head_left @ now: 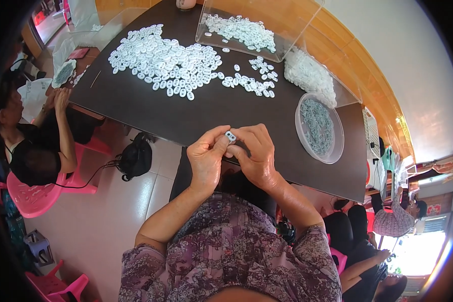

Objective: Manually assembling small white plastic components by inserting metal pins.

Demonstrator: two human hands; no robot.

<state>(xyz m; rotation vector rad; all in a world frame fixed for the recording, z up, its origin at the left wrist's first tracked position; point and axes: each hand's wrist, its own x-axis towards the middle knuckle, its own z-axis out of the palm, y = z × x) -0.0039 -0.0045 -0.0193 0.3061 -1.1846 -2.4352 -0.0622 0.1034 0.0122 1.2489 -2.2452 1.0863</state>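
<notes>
Just over the table's near edge, my two hands meet around a small white two-holed cord lock (230, 136). My left hand (205, 160) pinches it from one side between thumb and finger. From the other side, the fingers of my right hand (257, 157) close on it, hiding part of it. Beyond them, a broad pile of white oval two-holed pieces (161, 60) covers the far left of the table. A smaller scatter of white pieces (249, 84) lies to its right. Near the right edge, a round clear tub (339, 147) holds many small grey springs (317, 126).
A tilted clear plastic bin (292, 50) with more white pieces stands at the back. Beside it sits a clear bag of white pieces (309, 78). A thin stick (95, 79) lies at the table's left. Other people sit left, by a pink chair (40, 194), and right.
</notes>
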